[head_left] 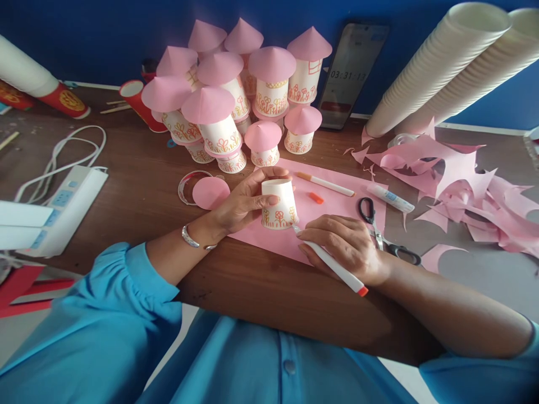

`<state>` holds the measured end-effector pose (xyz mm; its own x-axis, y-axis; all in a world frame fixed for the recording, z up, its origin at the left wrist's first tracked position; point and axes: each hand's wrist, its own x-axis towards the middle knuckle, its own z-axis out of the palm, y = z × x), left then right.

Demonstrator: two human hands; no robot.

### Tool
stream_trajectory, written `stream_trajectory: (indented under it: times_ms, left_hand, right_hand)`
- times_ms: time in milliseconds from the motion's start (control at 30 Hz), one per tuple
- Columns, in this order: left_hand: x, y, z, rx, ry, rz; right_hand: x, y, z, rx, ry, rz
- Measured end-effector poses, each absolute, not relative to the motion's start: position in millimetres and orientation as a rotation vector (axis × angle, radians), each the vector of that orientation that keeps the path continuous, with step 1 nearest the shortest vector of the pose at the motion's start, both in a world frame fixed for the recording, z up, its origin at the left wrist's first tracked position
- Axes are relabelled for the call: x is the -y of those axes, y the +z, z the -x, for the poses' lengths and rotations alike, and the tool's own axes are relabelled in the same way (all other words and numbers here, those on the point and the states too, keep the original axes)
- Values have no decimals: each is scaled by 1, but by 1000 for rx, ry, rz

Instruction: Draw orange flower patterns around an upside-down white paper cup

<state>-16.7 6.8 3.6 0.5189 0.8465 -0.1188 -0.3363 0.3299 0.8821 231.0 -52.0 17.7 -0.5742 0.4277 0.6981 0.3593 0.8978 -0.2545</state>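
My left hand (242,199) is closed round an upturned white paper cup (278,205) with orange flowers drawn on it, held over a pink paper sheet (324,205). My right hand (343,244) grips a white marker with an orange end (332,262), its tip touching the cup's lower rim. A pink paper circle (210,192) lies just left of the left hand, beside a roll of clear tape (188,185).
Several finished cups with pink cone roofs (236,95) stand at the back. Scissors (385,235), another marker (325,183), its orange cap (315,197) and a glue stick (389,196) lie on the right. Pink scraps (463,185), cup stacks (442,62), a phone (348,67), a power strip (63,207).
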Motion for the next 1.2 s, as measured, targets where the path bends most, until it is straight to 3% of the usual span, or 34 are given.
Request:
stream_trajectory:
  times_ms: [1200]
  left_hand:
    - [-7,0,19,-577,863,-903]
  right_hand:
    - [51,19,-231,2277,134,526]
